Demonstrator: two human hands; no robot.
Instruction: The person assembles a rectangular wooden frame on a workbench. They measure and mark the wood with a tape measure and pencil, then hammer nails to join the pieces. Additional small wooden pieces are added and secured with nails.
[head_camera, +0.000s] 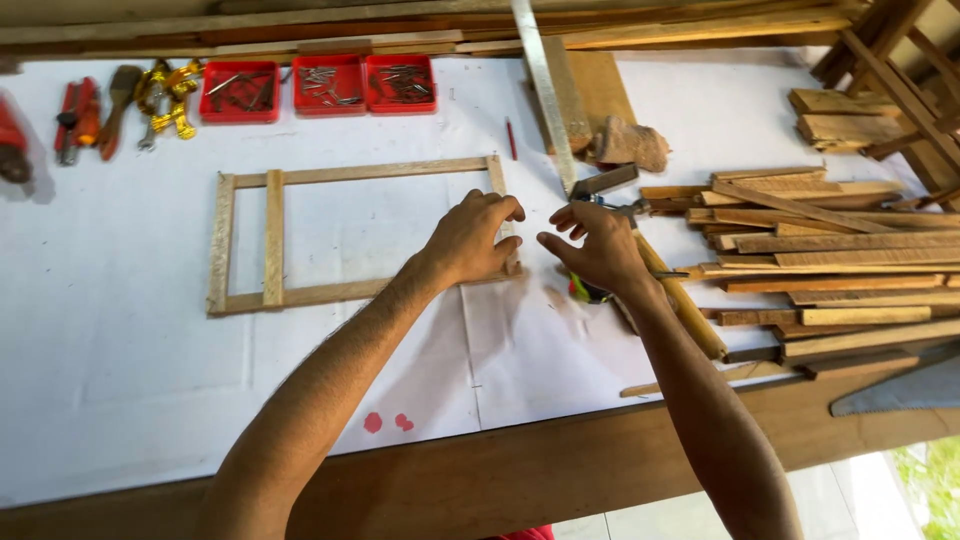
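Note:
A rectangular frame of thin wooden slats (275, 235) lies flat on the white sheet covering the bench, with one extra upright slat near its left end. My left hand (472, 240) rests on the frame's right end, fingers curled over the right slat. My right hand (598, 245) hovers just to the right of it, fingers apart and bent, holding nothing that I can see. Under that hand lie a hammer with a long wooden handle (685, 305) and a small bright green and red object (578, 290).
Three red trays of nails (320, 85) sit at the back, with pliers and hand tools (120, 110) to their left. A metal ruler (545, 90) and a red pencil (511, 138) lie behind the frame. Wooden slats (820, 260) are piled at right, beside a saw blade (900, 390).

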